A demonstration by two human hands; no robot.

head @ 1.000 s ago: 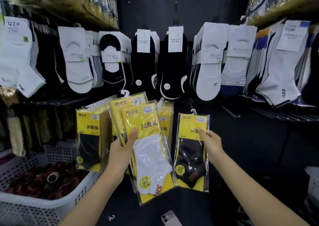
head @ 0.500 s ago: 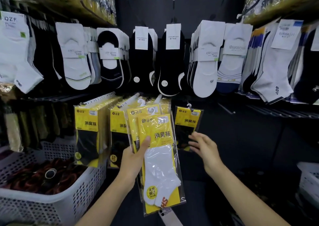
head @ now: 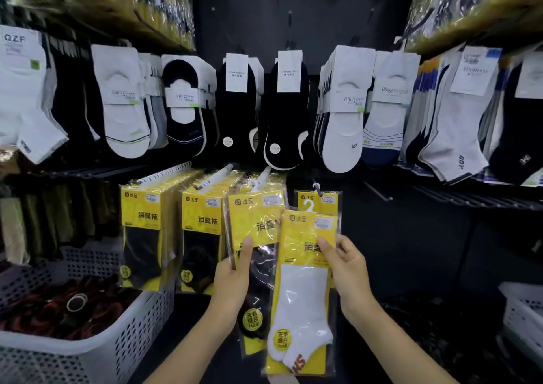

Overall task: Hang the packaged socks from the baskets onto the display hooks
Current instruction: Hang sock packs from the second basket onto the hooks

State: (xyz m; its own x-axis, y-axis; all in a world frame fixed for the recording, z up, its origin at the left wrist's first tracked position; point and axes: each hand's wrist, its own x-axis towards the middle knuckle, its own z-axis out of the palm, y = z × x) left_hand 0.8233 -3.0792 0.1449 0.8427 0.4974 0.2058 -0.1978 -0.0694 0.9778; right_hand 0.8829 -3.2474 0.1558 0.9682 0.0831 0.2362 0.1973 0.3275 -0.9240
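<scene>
Both forearms, at the frame's lower edge, are bare. The left hand [head: 232,281] and right hand [head: 349,275] are bare too.

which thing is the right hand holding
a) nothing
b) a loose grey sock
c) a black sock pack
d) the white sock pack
d: the right hand pinches the white sock pack, thumb on its yellow front, while the left hand holds the black sock pack.

The white-sock pack [head: 302,295] my right hand [head: 349,272] pinches covers much of the black-sock pack [head: 258,269]; the left basket [head: 141,325] is cut off.
</scene>
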